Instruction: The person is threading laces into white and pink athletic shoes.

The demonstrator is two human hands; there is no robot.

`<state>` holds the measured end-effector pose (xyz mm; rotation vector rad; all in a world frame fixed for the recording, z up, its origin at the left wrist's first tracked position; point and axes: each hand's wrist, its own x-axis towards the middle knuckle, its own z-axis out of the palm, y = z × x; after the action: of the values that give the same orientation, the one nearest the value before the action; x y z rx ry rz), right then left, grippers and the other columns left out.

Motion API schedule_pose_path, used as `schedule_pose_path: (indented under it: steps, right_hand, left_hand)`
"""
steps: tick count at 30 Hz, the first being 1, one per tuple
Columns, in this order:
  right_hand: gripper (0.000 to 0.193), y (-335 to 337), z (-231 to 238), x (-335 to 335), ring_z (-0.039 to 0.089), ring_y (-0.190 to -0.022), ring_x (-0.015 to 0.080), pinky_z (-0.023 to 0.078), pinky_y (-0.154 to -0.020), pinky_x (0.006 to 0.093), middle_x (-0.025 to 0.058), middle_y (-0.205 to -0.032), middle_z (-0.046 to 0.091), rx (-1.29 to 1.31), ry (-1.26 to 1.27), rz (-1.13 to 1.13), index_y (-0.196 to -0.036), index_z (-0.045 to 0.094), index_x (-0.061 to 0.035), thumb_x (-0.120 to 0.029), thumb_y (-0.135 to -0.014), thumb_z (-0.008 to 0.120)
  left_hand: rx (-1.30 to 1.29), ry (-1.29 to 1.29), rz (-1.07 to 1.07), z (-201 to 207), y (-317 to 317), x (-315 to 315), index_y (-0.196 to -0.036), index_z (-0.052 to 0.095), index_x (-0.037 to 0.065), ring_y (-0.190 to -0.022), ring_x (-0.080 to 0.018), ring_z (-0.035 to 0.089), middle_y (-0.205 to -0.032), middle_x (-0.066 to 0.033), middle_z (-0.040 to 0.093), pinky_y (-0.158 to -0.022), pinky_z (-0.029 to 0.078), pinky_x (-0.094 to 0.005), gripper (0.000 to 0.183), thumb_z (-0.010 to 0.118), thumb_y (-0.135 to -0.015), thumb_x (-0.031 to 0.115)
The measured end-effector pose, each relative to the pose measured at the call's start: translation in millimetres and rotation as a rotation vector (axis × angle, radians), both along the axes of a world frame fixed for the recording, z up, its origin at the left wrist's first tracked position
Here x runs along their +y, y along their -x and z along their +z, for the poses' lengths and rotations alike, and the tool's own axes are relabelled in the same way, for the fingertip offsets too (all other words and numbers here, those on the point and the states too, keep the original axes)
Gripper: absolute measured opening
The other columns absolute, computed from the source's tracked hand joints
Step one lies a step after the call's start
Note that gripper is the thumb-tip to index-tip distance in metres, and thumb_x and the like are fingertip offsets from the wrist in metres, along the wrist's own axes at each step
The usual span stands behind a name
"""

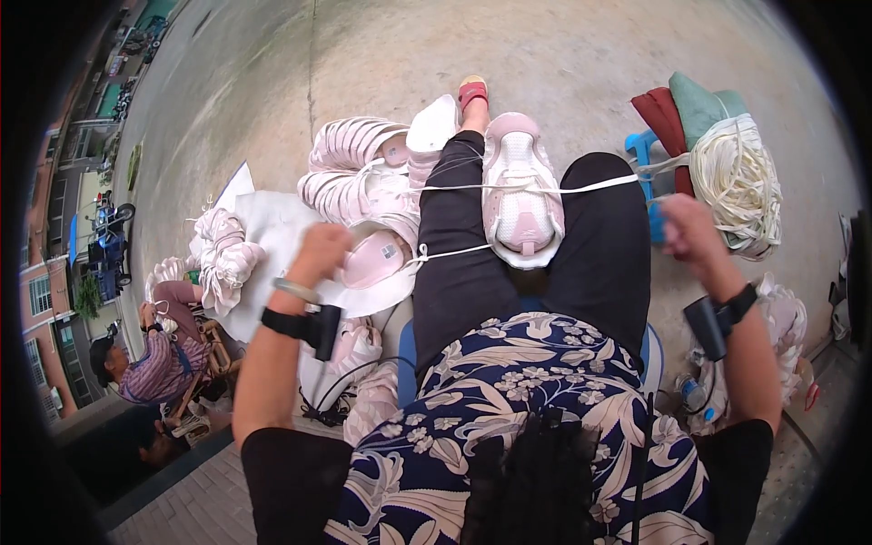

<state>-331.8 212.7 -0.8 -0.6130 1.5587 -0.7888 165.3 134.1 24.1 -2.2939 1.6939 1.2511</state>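
On my lap, between my thighs, rests a pink and white shoe upper (520, 195), its toe end pointing away from me. A white lace (595, 184) crosses it and stretches out over both thighs. Lower down, a second lace (459, 253) runs left to a small loop. My left hand (322, 250) is closed, raised beside a pink insole-like piece (374, 259) on the left pile. My right hand (688, 229) is also closed, beyond my right thigh, near a blue stool (644, 145). Whatever either fist holds is hidden.
Rows of stacked pink and white uppers (350, 168) lie left of my legs, beside a white sheet (272, 232). At right is a bundle of white laces (738, 177) with green cloth (704, 109). Another person (168, 359) sits at far left. More uppers (777, 318) lie behind my right arm.
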Motion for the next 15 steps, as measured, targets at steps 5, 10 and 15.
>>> schedule_pose_path:
  steps: [5, 10, 15]
  right_hand:
    - [0.010, -84, -15, -2, 0.056, -0.050, 0.0113, 0.049, -0.052, 0.0244, 0.0056, -0.067, 0.060, -0.379, -0.018, 0.159, -0.084, 0.054, -0.0056, -0.015, -0.086, 0.053]
    - [0.008, -109, -25, -20, 0.062, -0.066, 0.0115, 0.050, -0.065, 0.0234, 0.0056, -0.079, 0.062, -0.257, 0.031, 0.104, -0.090, 0.052, -0.0056, -0.013, -0.088, 0.051]
    - [0.005, -114, -44, -30, 0.054, -0.067, 0.0063, 0.043, -0.060, 0.0207, 0.0016, -0.077, 0.059, -0.167, 0.376, 0.108, -0.089, 0.053, -0.0031, -0.004, -0.084, 0.053]
  left_hand:
    - [0.527, -0.089, -0.383, -17, 128, 31, -0.071, 0.059, 0.006, -0.039, -0.0036, 0.043, -0.052, 0.0030, 0.050, -0.035, 0.030, -0.0207, 0.027, 0.055, -0.088, 0.026]
    - [0.302, 0.579, -0.796, -41, 184, 31, -0.083, 0.057, 0.009, -0.055, -0.0340, 0.057, -0.059, -0.0183, 0.053, -0.050, 0.043, -0.0427, 0.013, 0.054, -0.086, 0.021]
    - [0.056, 0.586, -0.911, -45, 206, 15, -0.086, 0.054, 0.013, -0.059, -0.0342, 0.060, -0.061, -0.0139, 0.059, -0.051, 0.045, -0.0460, 0.007, 0.051, -0.082, 0.018]
